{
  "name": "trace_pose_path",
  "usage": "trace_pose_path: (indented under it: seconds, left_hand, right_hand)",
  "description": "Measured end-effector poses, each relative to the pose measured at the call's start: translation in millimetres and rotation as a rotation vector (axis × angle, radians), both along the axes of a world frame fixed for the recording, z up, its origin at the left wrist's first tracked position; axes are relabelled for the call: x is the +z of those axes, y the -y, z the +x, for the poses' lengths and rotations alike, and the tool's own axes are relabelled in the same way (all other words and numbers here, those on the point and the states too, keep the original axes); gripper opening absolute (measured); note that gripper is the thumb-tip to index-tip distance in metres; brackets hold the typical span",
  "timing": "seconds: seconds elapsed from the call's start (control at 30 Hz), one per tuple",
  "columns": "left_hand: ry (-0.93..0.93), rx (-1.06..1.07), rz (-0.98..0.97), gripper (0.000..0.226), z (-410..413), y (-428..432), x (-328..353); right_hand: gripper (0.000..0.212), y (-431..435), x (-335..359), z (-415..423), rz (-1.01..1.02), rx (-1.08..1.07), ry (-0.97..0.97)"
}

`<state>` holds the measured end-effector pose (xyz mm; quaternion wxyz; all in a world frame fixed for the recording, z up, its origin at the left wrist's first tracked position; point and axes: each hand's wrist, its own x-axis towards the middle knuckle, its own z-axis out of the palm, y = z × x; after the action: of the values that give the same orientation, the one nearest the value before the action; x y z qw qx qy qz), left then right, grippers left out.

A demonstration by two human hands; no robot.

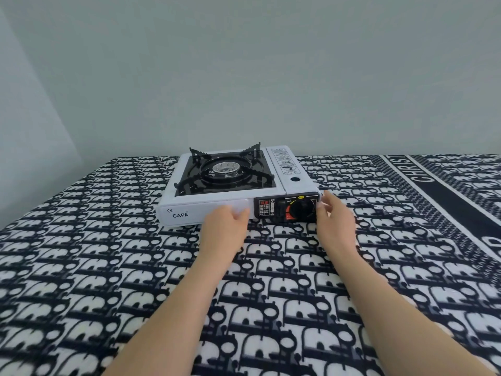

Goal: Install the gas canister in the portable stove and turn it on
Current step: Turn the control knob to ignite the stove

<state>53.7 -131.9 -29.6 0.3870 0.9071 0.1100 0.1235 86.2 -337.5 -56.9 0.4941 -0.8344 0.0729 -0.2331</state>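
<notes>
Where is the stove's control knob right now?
In the head view, the control knob sits on the black panel at the right end of the stove's front face, below the closed canister lid, just left of the right hand.

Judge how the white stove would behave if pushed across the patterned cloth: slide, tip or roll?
The stove is low, wide and flat-based, so it probably won't tip or roll. Its boxy, metal-looking body should stay rigid under a push. The soft-looking patterned cloth may drag or bunch, so the stove would likely slide reluctantly.
</notes>
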Motion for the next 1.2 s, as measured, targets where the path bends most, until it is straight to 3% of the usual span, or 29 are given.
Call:
trace_pose_path:
  seconds: [0.03,0.07,0.13,0.27,0.67,1.2]
  left_hand:
    - [0.149,0.021,0.267,0.029,-2.3,-0.4,-0.8]
    - [0.268,0.030,0.399,0.021,-3.9,0.2,1.7]
    - [0.439,0.023,0.465,0.007,-3.6,-1.6,6.7]
    - [0.574,-0.010,0.471,0.024,0.6,-6.4,4.4]
    - [0.578,-0.103,0.346,0.029,4.5,-5.4,-3.1]
    - [0.601,-0.072,0.326,0.027,5.4,-4.7,-3.1]
  right_hand:
    - [0.037,-0.8,1.6,-1.8,-0.011,-0.015,0.010]
    - [0.039,-1.0,2.8,-3.5,-0.032,-0.030,0.032]
    - [0.037,-1.3,4.6,-7.2,-0.085,-0.056,0.115]
    - [0.027,-5.2,8.3,-13.7,-0.200,-0.079,0.282]
    - [0.020,-25.3,7.9,-24.2,-0.508,0.082,0.512]
    - [0.016,-35.6,5.8,-24.9,-0.624,0.102,0.486]
